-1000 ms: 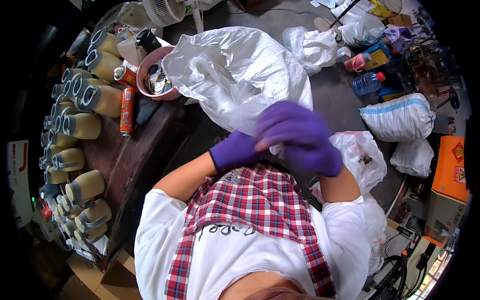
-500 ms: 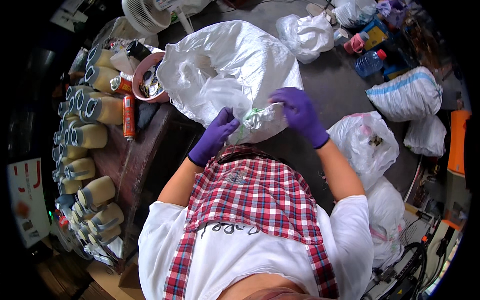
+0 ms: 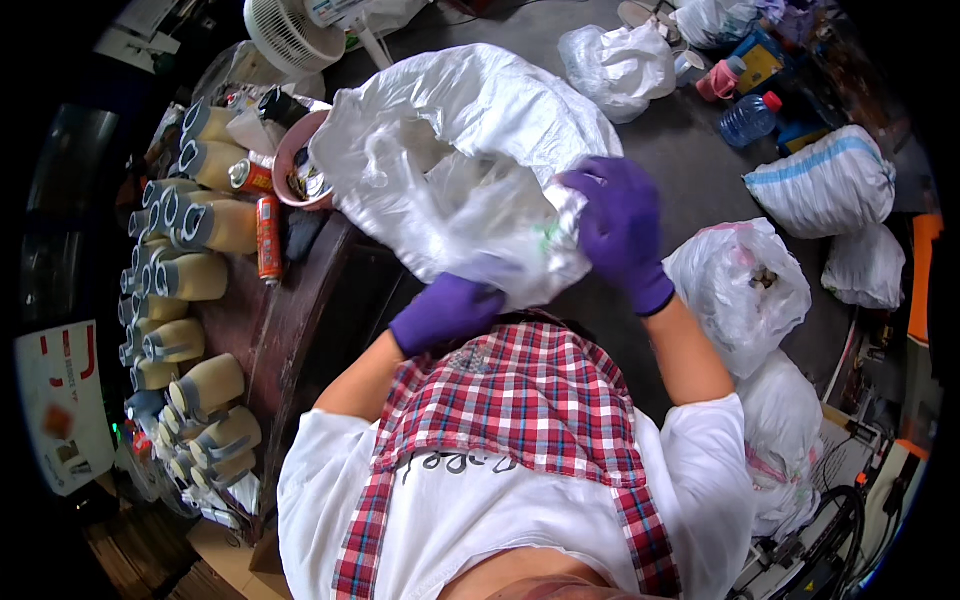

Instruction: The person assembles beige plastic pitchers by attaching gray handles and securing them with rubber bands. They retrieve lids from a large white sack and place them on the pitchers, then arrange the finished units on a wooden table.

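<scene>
A large white woven sack (image 3: 480, 80) stands open in front of me, with thin translucent plastic (image 3: 450, 210) bunched inside its mouth. My right hand (image 3: 622, 230), in a purple glove, is closed on the gathered near-right rim of the sack, beside a bit of green string (image 3: 547, 235). My left hand (image 3: 447, 313), gloved the same way, is curled at the sack's near edge against filmy plastic. Its fingertips are blurred and partly hidden, so what it pinches is unclear.
To the left, a dark wooden table (image 3: 290, 300) bears rows of cream-coloured moulded parts (image 3: 195, 275), orange spray cans (image 3: 268, 240) and a pink tub (image 3: 290, 165). Filled white bags (image 3: 740, 290) and a striped sack (image 3: 825, 182) lie right, near a water bottle (image 3: 748, 120). A fan (image 3: 295, 35) stands behind.
My left hand has moved down toward my apron, and its fingers have turned inward. The right hand has shifted slightly right and closed on the sack rim, pulling it right.
</scene>
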A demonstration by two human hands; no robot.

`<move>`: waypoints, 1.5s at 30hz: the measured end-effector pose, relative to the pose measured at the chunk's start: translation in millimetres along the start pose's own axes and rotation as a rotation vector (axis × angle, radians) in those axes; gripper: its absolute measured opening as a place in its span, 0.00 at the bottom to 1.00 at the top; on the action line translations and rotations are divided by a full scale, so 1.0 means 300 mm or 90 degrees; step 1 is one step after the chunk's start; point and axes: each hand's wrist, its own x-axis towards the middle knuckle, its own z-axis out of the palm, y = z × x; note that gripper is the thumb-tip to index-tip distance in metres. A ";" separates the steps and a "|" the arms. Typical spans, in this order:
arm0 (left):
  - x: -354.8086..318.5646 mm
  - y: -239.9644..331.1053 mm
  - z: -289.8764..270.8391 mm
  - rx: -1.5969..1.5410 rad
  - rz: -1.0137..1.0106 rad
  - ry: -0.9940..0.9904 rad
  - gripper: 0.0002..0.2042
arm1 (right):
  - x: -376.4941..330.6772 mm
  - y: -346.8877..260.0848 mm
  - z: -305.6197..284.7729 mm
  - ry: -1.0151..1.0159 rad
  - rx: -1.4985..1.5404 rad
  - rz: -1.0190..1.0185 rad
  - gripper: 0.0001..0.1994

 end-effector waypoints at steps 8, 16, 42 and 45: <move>-0.062 0.107 -0.047 0.046 0.024 -0.083 0.22 | -0.248 0.320 0.366 -0.225 0.044 -0.018 0.07; -0.162 -0.460 0.224 -0.252 -0.236 0.005 0.22 | -0.583 0.483 0.516 -0.233 0.127 0.365 0.23; 0.336 -0.197 -0.383 0.132 0.064 0.068 0.15 | -0.286 0.437 0.249 0.153 0.264 0.477 0.10; 0.338 -0.272 -0.440 0.293 0.142 0.286 0.16 | -0.234 0.535 0.312 0.208 0.248 0.489 0.07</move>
